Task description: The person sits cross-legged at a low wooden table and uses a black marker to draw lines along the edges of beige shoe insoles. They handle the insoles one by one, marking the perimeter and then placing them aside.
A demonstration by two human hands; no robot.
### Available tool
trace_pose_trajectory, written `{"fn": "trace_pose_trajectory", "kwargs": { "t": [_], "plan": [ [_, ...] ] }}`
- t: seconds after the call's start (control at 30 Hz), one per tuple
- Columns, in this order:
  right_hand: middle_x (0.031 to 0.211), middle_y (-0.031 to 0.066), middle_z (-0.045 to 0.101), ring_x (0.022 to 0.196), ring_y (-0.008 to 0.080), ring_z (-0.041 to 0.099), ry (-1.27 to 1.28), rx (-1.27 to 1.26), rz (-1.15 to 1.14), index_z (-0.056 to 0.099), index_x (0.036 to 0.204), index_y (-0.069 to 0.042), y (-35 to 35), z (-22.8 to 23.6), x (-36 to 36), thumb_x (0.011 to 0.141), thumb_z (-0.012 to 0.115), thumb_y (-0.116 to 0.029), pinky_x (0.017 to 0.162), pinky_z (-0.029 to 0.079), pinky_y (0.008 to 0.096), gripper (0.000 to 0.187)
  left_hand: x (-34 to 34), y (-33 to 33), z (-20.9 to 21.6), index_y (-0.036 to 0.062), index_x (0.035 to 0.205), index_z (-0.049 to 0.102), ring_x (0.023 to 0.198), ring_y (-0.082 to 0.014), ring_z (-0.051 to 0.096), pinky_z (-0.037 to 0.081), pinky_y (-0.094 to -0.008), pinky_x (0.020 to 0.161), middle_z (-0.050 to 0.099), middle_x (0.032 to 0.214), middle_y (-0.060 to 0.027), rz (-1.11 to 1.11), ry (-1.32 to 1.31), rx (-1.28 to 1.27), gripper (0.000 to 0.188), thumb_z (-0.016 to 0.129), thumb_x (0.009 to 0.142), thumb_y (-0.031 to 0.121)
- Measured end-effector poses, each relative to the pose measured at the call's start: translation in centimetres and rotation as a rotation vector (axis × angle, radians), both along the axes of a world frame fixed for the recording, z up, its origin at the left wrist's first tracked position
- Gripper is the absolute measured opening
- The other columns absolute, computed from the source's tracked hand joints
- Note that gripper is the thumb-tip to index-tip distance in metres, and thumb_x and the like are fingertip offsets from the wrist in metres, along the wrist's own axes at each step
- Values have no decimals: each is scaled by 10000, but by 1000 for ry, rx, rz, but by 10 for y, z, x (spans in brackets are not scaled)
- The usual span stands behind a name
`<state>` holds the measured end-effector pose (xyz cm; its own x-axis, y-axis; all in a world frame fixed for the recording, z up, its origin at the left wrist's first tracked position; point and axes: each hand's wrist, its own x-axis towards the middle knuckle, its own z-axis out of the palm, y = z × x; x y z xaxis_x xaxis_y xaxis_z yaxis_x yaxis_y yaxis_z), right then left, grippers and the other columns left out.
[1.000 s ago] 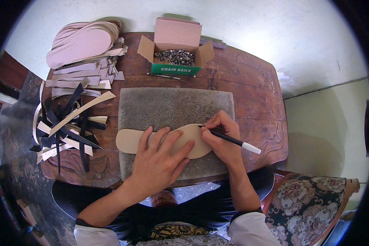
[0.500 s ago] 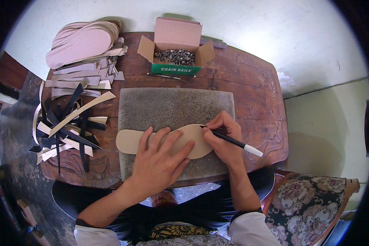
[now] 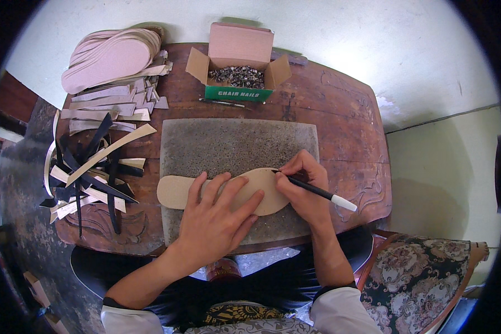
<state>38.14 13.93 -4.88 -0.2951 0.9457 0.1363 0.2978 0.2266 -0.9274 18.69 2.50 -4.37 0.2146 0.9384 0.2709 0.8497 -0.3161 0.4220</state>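
Observation:
A tan shoe insole [image 3: 175,192] lies flat across a dark speckled slab [image 3: 222,145], its wide end to the right. My left hand [image 3: 214,220] rests on the insole's middle with fingers spread, pressing it down. In my right hand [image 3: 306,189] is a black marker pen [image 3: 317,191] with a white end, pinched between thumb and fingers. The pen's tip touches or nearly touches the insole near the far edge of its wide end. A few small dark marks show along that rim.
An open green box of nails [image 3: 239,92] stands at the back, a thin pen [image 3: 225,103] before it. Pink insoles [image 3: 114,55] are stacked far left, above grey strips [image 3: 106,103]. Black and cream straps [image 3: 94,172] pile at left. A floral chair [image 3: 417,278] is at right.

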Motion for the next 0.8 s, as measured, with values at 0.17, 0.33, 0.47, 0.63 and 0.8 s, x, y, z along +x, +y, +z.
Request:
{"fn": "trace_pose_trajectory", "kwargs": {
  "t": [0.17, 0.33, 0.47, 0.63, 0.8],
  "plan": [
    [851, 47, 619, 794, 92, 600, -41, 0, 48, 552, 810, -29, 0, 1, 4, 817, 713, 46, 712, 484, 236, 177, 0, -1, 1, 264, 1352, 683, 1322, -334, 490, 269, -578, 1188, 557, 1400, -84, 0, -12, -17, 452, 724, 909, 341],
    [835, 40, 623, 785, 86, 596, -57, 4, 46, 555, 814, -33, 0, 1, 4, 817, 703, 41, 703, 478, 232, 165, 0, -1, 1, 268, 1360, 678, 1319, -335, 493, 271, -578, 1186, 559, 1400, -84, 1, -1, -17, 458, 720, 910, 340],
    [785, 63, 598, 712, 123, 592, -26, 25, 16, 569, 765, -7, 1, -1, 1, 749, 736, 30, 632, 467, 270, 172, 0, 0, 1, 264, 1353, 682, 1317, -335, 492, 276, -576, 1182, 561, 1397, -84, 2, -13, -11, 450, 719, 911, 338],
    [787, 63, 596, 709, 119, 582, -43, 26, 15, 563, 763, -6, 1, 1, 0, 747, 734, 30, 632, 463, 270, 176, 0, 0, 1, 255, 1347, 685, 1317, -337, 489, 278, -572, 1181, 562, 1389, -86, 5, -4, -1, 447, 722, 909, 340],
    [786, 63, 594, 703, 124, 579, -41, 20, 7, 560, 762, -5, 1, -1, 0, 744, 733, 27, 631, 463, 272, 177, 0, 0, 1, 255, 1345, 685, 1319, -336, 488, 271, -571, 1184, 562, 1387, -86, 2, -11, -3, 441, 719, 913, 336]
  ]
}}
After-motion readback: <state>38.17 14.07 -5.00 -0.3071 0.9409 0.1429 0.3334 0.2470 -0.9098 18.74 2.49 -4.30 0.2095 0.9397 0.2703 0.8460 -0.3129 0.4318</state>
